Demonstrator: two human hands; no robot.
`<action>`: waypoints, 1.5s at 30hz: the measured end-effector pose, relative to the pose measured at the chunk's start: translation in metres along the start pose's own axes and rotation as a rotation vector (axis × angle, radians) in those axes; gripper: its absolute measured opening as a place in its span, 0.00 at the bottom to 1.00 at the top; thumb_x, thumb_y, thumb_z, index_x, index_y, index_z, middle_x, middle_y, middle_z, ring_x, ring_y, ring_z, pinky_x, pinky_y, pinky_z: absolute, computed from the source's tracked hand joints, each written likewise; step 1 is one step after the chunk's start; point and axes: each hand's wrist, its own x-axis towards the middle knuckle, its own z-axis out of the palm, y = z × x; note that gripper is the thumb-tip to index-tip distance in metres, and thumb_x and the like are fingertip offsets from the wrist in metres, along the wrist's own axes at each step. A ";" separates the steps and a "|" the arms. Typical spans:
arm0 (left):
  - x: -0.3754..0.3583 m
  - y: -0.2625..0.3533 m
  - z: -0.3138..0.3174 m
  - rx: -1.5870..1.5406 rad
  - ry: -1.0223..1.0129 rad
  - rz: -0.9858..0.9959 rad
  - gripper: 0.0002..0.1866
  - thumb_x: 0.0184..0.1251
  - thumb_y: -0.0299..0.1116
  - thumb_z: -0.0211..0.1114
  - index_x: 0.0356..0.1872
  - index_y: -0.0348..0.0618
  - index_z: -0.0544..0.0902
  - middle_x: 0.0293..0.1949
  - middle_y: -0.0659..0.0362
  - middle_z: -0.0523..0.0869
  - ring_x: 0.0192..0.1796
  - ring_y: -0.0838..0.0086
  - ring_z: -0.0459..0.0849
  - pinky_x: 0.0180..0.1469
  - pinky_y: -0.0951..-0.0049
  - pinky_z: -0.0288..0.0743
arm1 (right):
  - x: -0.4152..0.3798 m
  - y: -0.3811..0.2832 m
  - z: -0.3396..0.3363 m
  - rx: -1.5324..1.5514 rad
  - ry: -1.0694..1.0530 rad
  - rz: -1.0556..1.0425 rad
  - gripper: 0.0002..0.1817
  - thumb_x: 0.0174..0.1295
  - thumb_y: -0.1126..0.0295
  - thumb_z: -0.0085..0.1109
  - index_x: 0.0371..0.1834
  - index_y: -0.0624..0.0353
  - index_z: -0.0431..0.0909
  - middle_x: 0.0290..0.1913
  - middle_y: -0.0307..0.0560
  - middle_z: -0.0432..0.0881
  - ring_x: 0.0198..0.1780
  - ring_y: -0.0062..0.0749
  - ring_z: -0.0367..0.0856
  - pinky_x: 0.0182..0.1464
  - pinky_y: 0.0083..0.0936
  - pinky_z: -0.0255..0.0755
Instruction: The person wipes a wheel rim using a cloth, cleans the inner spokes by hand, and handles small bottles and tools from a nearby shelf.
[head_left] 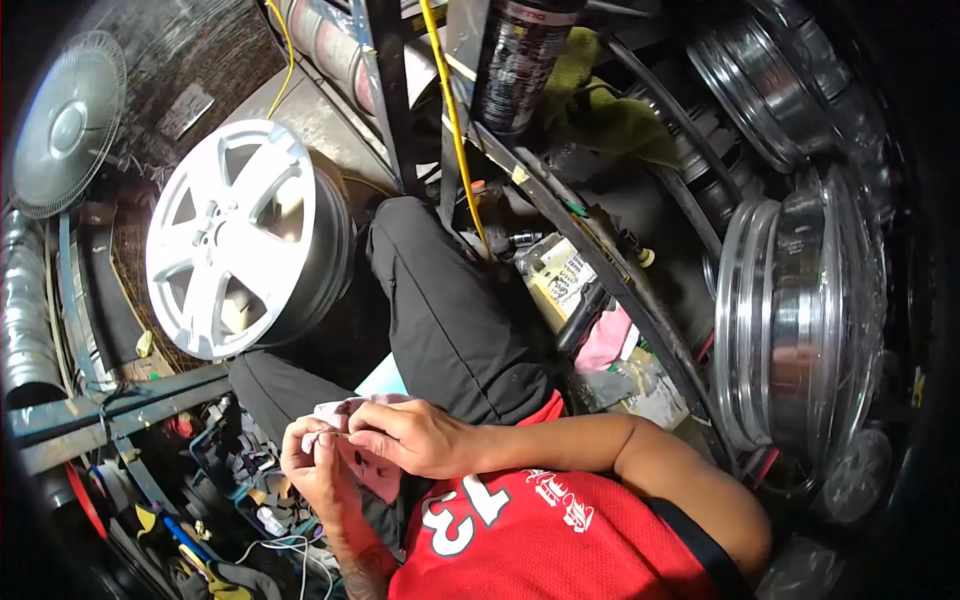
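Note:
My left hand (325,470) and my right hand (415,437) are close together above my lap, fingers pinched. Between them is a pale pink cloth (372,472) with dark spots, hanging below the fingers. Both hands grip it near its upper part. Something small and thin seems to lie between the fingertips, too small to make out. Beyond my knees a silver five-spoke wheel rim (232,240) stands tilted, its face turned to the left.
A fan (70,125) stands at the upper left. Metal frame bars (600,260) cross on the right, with wrapped rims (800,320) beyond. A black spray can (520,65) is at the top. Scraps and tools (240,480) lie at the lower left.

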 end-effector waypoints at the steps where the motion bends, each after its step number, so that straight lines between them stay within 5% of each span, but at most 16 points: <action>1: 0.001 -0.001 0.003 0.002 -0.011 0.001 0.09 0.70 0.31 0.71 0.39 0.37 0.79 0.37 0.62 0.81 0.38 0.80 0.78 0.45 0.79 0.71 | 0.001 0.002 -0.002 -0.044 0.037 -0.039 0.07 0.74 0.70 0.60 0.48 0.64 0.77 0.33 0.56 0.84 0.35 0.52 0.86 0.37 0.37 0.77; 6: 0.003 -0.008 0.018 -0.021 -0.001 -0.013 0.06 0.72 0.27 0.68 0.40 0.36 0.80 0.37 0.63 0.82 0.38 0.81 0.78 0.44 0.82 0.70 | 0.001 0.004 -0.009 -0.023 0.129 -0.089 0.07 0.75 0.71 0.60 0.47 0.64 0.78 0.35 0.52 0.85 0.34 0.41 0.85 0.37 0.33 0.76; 10: 0.007 -0.013 0.027 0.008 -0.067 0.013 0.05 0.73 0.25 0.67 0.42 0.36 0.81 0.38 0.63 0.82 0.39 0.81 0.79 0.46 0.82 0.71 | -0.005 0.000 -0.017 0.195 0.117 0.154 0.08 0.76 0.69 0.59 0.50 0.62 0.77 0.33 0.51 0.84 0.35 0.39 0.86 0.37 0.33 0.76; 13: 0.012 -0.015 0.035 0.065 -0.143 0.022 0.04 0.73 0.24 0.66 0.43 0.35 0.81 0.38 0.62 0.83 0.40 0.80 0.80 0.48 0.81 0.73 | -0.009 0.000 -0.026 0.469 0.038 0.409 0.08 0.79 0.68 0.56 0.53 0.60 0.75 0.31 0.39 0.81 0.32 0.19 0.78 0.34 0.20 0.73; 17: 0.020 -0.016 0.045 0.207 -0.224 0.027 0.03 0.73 0.23 0.65 0.43 0.34 0.82 0.38 0.63 0.82 0.42 0.79 0.81 0.50 0.79 0.76 | -0.024 0.019 -0.021 0.737 0.151 0.417 0.08 0.80 0.68 0.55 0.55 0.58 0.74 0.31 0.38 0.81 0.29 0.15 0.77 0.33 0.16 0.72; 20: 0.018 -0.030 0.037 0.124 -0.415 -0.197 0.05 0.71 0.22 0.65 0.45 0.34 0.85 0.39 0.61 0.86 0.45 0.76 0.84 0.50 0.74 0.79 | -0.030 0.016 -0.042 0.748 0.070 0.605 0.08 0.79 0.67 0.57 0.53 0.58 0.74 0.33 0.38 0.83 0.29 0.14 0.76 0.32 0.16 0.72; 22: 0.015 -0.036 0.040 0.124 -0.422 -0.155 0.06 0.69 0.23 0.67 0.44 0.35 0.86 0.41 0.58 0.88 0.46 0.76 0.85 0.50 0.72 0.80 | -0.031 0.015 -0.056 0.281 -0.030 0.522 0.08 0.79 0.67 0.56 0.52 0.60 0.76 0.33 0.39 0.84 0.29 0.15 0.77 0.33 0.17 0.73; 26: 0.004 -0.035 0.028 0.278 -0.360 0.020 0.06 0.69 0.25 0.69 0.44 0.35 0.87 0.42 0.58 0.89 0.45 0.75 0.86 0.52 0.73 0.80 | -0.012 -0.001 -0.064 -0.081 -0.188 0.468 0.07 0.75 0.72 0.59 0.45 0.65 0.81 0.30 0.47 0.88 0.30 0.22 0.86 0.34 0.24 0.78; 29: -0.006 -0.043 0.009 0.193 -0.320 0.029 0.06 0.68 0.25 0.72 0.42 0.36 0.86 0.41 0.60 0.88 0.44 0.79 0.84 0.48 0.77 0.78 | -0.002 0.001 -0.051 -0.096 -0.318 0.425 0.07 0.75 0.72 0.59 0.45 0.66 0.80 0.29 0.47 0.87 0.29 0.23 0.85 0.34 0.24 0.77; 32: -0.017 -0.054 -0.008 -0.190 -0.026 -0.227 0.09 0.73 0.28 0.67 0.50 0.37 0.84 0.43 0.57 0.89 0.48 0.69 0.88 0.55 0.72 0.79 | 0.003 0.002 -0.046 -0.155 -0.367 0.408 0.07 0.74 0.72 0.59 0.44 0.66 0.80 0.28 0.48 0.85 0.29 0.24 0.83 0.34 0.25 0.76; 35: -0.018 -0.051 -0.047 -0.539 0.023 -0.265 0.11 0.76 0.29 0.61 0.54 0.36 0.81 0.48 0.54 0.88 0.50 0.66 0.88 0.59 0.67 0.79 | 0.009 0.002 -0.042 -0.233 -0.376 0.402 0.07 0.75 0.72 0.59 0.43 0.67 0.79 0.27 0.48 0.84 0.28 0.26 0.82 0.33 0.26 0.75; 43: -0.016 -0.031 -0.076 -0.768 -0.002 -0.329 0.21 0.80 0.37 0.53 0.64 0.33 0.76 0.63 0.46 0.83 0.65 0.57 0.82 0.70 0.55 0.75 | 0.029 -0.009 -0.025 -0.322 -0.321 0.377 0.09 0.74 0.71 0.61 0.51 0.64 0.78 0.28 0.52 0.83 0.27 0.32 0.83 0.33 0.28 0.75; 45: -0.017 -0.029 -0.067 -0.830 -0.085 -0.361 0.22 0.81 0.37 0.52 0.66 0.32 0.75 0.63 0.45 0.83 0.65 0.57 0.83 0.69 0.55 0.76 | 0.029 -0.017 -0.018 -0.291 -0.357 0.361 0.14 0.73 0.70 0.61 0.58 0.61 0.77 0.23 0.42 0.77 0.26 0.19 0.73 0.29 0.24 0.67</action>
